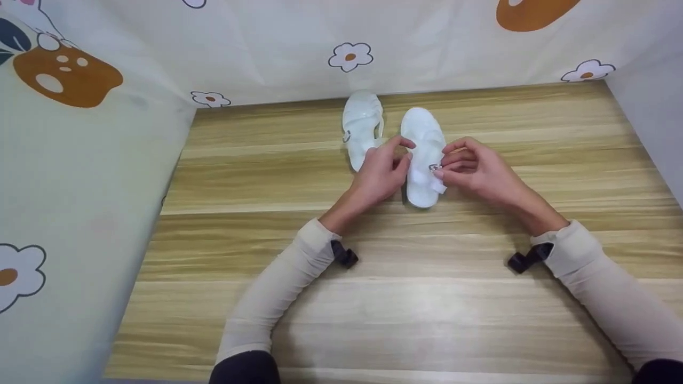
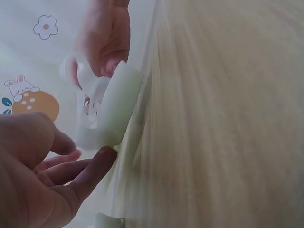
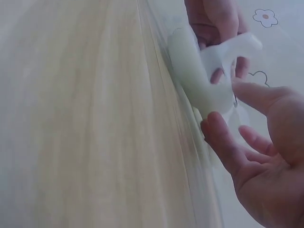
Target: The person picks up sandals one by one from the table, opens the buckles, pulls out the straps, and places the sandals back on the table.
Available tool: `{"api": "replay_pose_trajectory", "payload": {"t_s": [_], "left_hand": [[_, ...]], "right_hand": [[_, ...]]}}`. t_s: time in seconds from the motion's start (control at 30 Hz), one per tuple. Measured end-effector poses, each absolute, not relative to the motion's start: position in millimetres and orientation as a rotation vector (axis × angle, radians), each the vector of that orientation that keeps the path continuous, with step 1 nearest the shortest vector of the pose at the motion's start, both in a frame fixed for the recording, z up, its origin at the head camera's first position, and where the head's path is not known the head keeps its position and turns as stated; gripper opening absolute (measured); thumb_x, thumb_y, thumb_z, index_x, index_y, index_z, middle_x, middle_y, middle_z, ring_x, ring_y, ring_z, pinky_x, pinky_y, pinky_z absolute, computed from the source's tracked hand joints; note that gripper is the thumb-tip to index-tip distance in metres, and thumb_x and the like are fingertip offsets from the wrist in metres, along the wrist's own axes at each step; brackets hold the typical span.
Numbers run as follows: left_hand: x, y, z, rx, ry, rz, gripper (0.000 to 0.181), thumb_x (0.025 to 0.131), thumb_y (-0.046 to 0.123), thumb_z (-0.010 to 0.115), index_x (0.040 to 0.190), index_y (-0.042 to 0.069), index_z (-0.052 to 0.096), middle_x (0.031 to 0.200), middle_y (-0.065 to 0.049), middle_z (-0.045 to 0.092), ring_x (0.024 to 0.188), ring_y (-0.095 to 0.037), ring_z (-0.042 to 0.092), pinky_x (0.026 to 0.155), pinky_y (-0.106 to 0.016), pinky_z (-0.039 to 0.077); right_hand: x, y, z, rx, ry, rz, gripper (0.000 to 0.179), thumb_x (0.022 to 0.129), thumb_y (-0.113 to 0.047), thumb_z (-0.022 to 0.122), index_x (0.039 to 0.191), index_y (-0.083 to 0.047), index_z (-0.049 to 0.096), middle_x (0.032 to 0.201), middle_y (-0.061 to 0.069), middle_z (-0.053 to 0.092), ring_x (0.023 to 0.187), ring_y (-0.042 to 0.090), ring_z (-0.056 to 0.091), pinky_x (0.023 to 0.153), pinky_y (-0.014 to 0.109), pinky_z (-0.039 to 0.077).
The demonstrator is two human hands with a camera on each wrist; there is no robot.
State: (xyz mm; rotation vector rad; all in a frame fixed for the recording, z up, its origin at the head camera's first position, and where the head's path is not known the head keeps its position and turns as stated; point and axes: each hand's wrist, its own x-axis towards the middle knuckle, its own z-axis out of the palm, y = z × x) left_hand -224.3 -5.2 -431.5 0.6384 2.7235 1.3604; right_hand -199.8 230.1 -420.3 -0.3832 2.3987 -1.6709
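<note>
A white sandal [image 1: 422,128] lies lengthwise on the wood-grain surface between both hands. My left hand [image 1: 381,168] holds its left side, with thumb and index finger curved at the strap edge. In the left wrist view, one fingertip [image 2: 107,153] meets the side of the thick sole [image 2: 116,111]. On the other side, my right hand [image 1: 477,168] pinches the strap beside the small metal buckle [image 1: 433,168]. A loose white strap end [image 1: 438,188] sticks out below that thumb. The right wrist view shows a raised strap loop [image 3: 244,45] above the sole.
The matching white sandal [image 1: 363,114] stands left of the held one, partly covered by my left hand. A pale patterned backdrop [image 1: 277,58] rises behind the wood-grain surface [image 1: 405,309], with more sheeting at left and right. Black wrist cameras [image 1: 347,256] sit on both cuffs.
</note>
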Motion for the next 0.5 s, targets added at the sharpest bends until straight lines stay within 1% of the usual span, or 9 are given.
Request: {"api": "replay_pose_trajectory", "payload": {"t_s": [0.1,0.17,0.33,0.4,0.47,0.5], "left_hand": [[-224.8,-1.9,-434.6,0.619,2.689,1.47,0.024,0.103,0.017,0.054,0.126,0.013,0.057,0.059,0.003,0.057,0.049,-0.004,0.047,0.049,-0.021,0.038],[-224.6,0.6,-437.0,0.624,2.67,1.519,0.025,0.103,0.017,0.054,0.127,0.012,0.056,0.064,0.004,0.063,0.054,-0.003,0.051,0.052,-0.021,0.04],[-224.6,7.7,-442.6,0.627,2.661,1.594,0.027,0.103,0.014,0.054,0.13,0.01,0.054,0.07,-0.001,0.061,0.071,-0.004,0.061,0.065,-0.018,0.048],[-225.3,10.7,-444.6,0.598,2.661,1.633,0.028,0.103,0.013,0.054,0.13,0.009,0.054,0.076,-0.003,0.067,0.08,-0.004,0.065,0.073,-0.017,0.051],[-226.4,14.1,-446.6,0.564,2.639,1.682,0.028,0.103,0.012,0.053,0.131,0.01,0.054,0.089,-0.005,0.074,0.087,-0.005,0.068,0.078,-0.017,0.053],[-226.9,16.0,-447.1,0.546,2.624,1.704,0.028,0.103,0.012,0.053,0.131,0.01,0.054,0.099,-0.007,0.076,0.091,-0.005,0.068,0.08,-0.017,0.054]], "right_hand": [[-199.3,229.5,-417.6,-0.306,2.394,-1.734,0.053,0.088,-0.019,0.079,0.128,0.003,0.052,0.119,0.02,0.069,0.108,0.021,0.07,0.083,0.02,0.058],[-199.9,229.3,-416.8,-0.263,2.386,-1.779,0.053,0.088,-0.019,0.079,0.128,0.003,0.052,0.121,0.019,0.07,0.11,0.021,0.07,0.083,0.021,0.058],[-207.9,231.2,-425.6,-0.18,2.375,-1.834,0.054,0.087,-0.022,0.079,0.128,0.001,0.054,0.121,0.017,0.071,0.11,0.017,0.07,0.081,0.021,0.059],[-213.4,233.2,-432.5,-0.158,2.376,-1.844,0.054,0.087,-0.024,0.08,0.128,0.0,0.055,0.12,0.015,0.071,0.11,0.015,0.07,0.081,0.02,0.058],[-218.8,236.0,-439.0,-0.142,2.378,-1.861,0.053,0.086,-0.026,0.08,0.128,-0.001,0.056,0.12,0.013,0.072,0.11,0.013,0.069,0.081,0.019,0.057],[-221.2,237.5,-441.7,-0.135,2.379,-1.873,0.053,0.086,-0.026,0.08,0.127,-0.001,0.057,0.12,0.011,0.072,0.11,0.012,0.069,0.081,0.018,0.056]]}}
